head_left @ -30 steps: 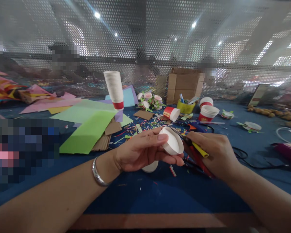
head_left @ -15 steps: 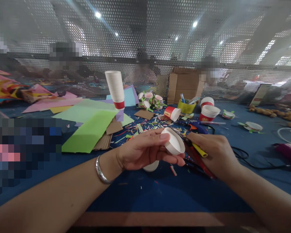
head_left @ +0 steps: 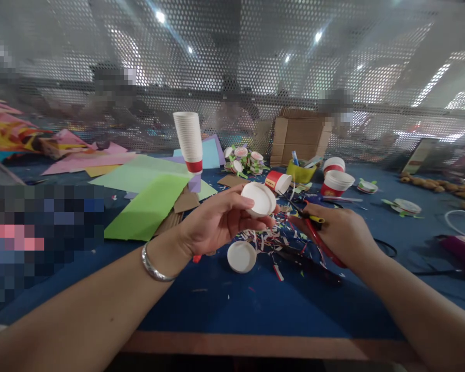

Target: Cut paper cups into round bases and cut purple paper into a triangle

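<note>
My left hand [head_left: 217, 217] pinches a shallow white paper cup bottom [head_left: 260, 200] between thumb and fingers, its hollow side facing me. My right hand [head_left: 337, 232] grips a pair of scissors [head_left: 322, 243] with red and yellow handles; the dark blades point left, towards the cup bottom but apart from it. A thin white strip of paper stands by the blade tips. Another cut cup bottom [head_left: 242, 257] lies on the blue table [head_left: 232, 310] below my left hand. Paper scraps [head_left: 267, 240] are strewn between and beneath my hands.
Beyond my hands are a tipped red-and-white cup [head_left: 278, 182], a tall cup stack [head_left: 188, 142], a yellow-green pen holder [head_left: 300, 170] and a pile of small paper turtles [head_left: 242, 159]. Green paper [head_left: 147, 209] lies left, upright cups [head_left: 336, 183] right. A cardboard box [head_left: 300, 137] stands behind.
My left hand has moved the cup bottom left and up, away from the scissors. A thin strip now hangs near the blades, and the cup bottom on the table is fully exposed.
</note>
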`<state>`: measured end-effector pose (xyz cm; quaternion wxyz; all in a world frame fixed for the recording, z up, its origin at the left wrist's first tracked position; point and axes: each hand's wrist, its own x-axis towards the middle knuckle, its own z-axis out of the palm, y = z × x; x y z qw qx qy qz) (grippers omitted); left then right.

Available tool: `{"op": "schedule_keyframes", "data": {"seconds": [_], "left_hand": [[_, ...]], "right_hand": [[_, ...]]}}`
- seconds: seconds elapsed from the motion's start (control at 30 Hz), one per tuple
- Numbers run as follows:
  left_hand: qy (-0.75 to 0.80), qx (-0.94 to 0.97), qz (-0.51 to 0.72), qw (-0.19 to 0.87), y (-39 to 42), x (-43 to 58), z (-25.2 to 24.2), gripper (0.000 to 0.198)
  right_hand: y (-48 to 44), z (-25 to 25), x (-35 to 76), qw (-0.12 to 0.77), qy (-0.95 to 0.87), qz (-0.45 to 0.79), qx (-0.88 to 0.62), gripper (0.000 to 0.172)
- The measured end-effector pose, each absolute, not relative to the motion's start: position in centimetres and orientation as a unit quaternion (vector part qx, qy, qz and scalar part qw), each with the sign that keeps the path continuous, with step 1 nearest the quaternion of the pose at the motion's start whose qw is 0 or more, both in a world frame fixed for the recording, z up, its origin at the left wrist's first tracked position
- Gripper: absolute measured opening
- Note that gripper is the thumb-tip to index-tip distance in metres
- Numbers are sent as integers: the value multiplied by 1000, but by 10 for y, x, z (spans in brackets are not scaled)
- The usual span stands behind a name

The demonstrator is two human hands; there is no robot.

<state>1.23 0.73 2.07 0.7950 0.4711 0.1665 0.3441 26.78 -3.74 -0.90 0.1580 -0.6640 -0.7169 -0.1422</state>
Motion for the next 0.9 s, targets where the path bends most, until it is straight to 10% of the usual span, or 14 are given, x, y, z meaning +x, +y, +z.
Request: {"op": "schedule_keyframes", "data": {"seconds": [0.9], "left_hand": [[399, 613, 350, 585, 4, 15, 19, 30]], "right_hand": [[-28, -1, 296, -73, -725, 24, -684, 41]]}}
